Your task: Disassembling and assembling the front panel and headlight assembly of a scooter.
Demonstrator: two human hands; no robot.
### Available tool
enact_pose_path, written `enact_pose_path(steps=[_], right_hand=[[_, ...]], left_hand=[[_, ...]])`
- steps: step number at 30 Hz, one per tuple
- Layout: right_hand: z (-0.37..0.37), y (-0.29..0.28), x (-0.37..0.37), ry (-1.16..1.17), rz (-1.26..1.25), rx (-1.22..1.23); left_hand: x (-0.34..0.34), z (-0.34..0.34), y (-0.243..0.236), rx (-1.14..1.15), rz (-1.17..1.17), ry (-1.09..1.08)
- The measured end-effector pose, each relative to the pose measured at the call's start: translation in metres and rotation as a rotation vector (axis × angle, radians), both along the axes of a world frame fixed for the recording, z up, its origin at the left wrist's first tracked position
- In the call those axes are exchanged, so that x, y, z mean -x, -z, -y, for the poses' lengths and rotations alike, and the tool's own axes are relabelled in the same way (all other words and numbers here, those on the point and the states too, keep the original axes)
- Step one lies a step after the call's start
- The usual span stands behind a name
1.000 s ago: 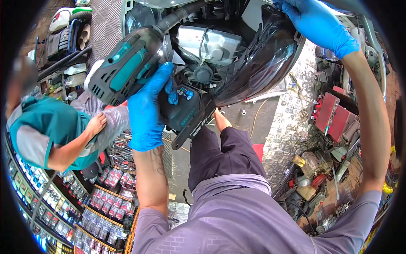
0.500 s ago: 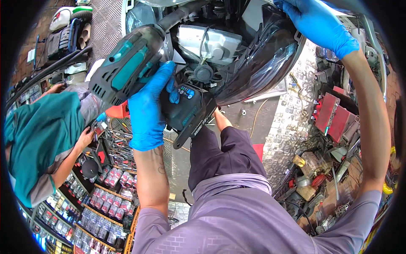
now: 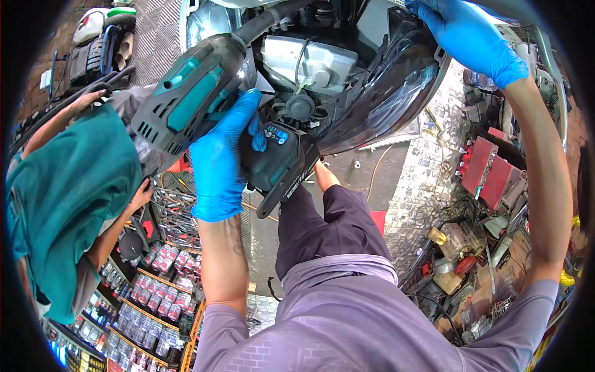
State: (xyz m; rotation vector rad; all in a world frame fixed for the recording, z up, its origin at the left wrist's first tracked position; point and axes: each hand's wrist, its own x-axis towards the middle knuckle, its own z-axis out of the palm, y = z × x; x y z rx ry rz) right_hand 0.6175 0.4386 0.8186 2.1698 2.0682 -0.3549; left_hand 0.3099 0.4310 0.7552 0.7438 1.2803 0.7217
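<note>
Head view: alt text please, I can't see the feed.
The gloved left hand grips a teal-and-black power tool angled toward exposed machine parts; the gloved right hand is at the top of a dark, glossy panel. A co-worker in green is at left.

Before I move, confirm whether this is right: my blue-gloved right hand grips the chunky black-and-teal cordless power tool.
Wrong hand: the head view shows your blue-gloved left hand gripping the chunky black-and-teal cordless power tool.
</note>
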Motion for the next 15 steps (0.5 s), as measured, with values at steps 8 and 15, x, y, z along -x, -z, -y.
enact_pose_path(steps=[8, 15], right_hand=[[-0.0013, -0.0004, -0.0017, 0.012, -0.008, 0.042], [0.0011, -0.0020, 0.0020, 0.020, -0.007, -0.003]], left_hand=[[0.0052, -0.0028, 0.0011, 0.029, 0.012, 0.015], [0.0033, 0.0016, 0.0048, 0.043, 0.013, -0.012]])
